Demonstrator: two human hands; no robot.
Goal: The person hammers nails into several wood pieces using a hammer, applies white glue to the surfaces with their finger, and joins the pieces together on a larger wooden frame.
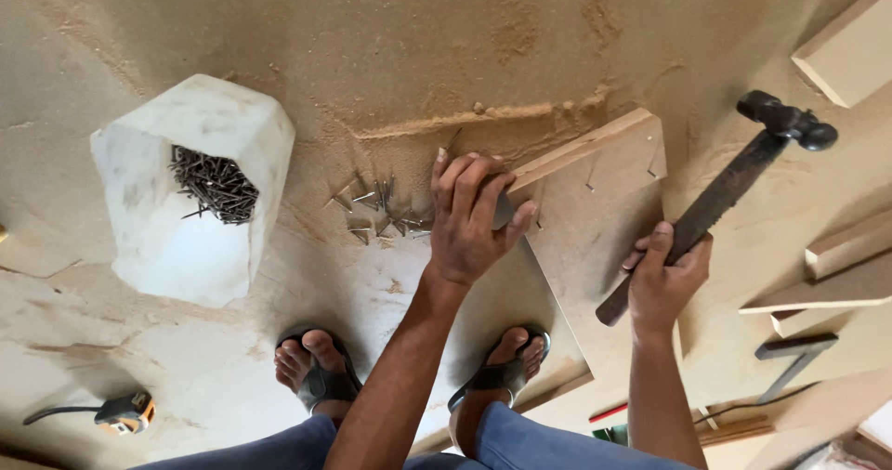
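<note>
**Hammer raised over a board on a sawdust floor**

At the far left, on the dusty floor, a small orange and black device with a dark cord is seen. Just above it, a white faceted container is set on the floor, and a heap of dark nails is held in its open cavity. Between the container and the board, loose nails are scattered in the sawdust. Below them, two feet in dark sandals are planted, the right one resting on the board's near part.

The left hand is laid at the left end of the board's raised wooden edge strip, its fingers curled together over something small; what is pinched there cannot be made out. The flat brown board is spread on the floor beneath that hand.

The right hand is clenched around the handle of a hammer, which is lifted above the board's right side with its dark head pointing up and to the right.

At the far right, pale wood offcuts are lain about the floor.
</note>
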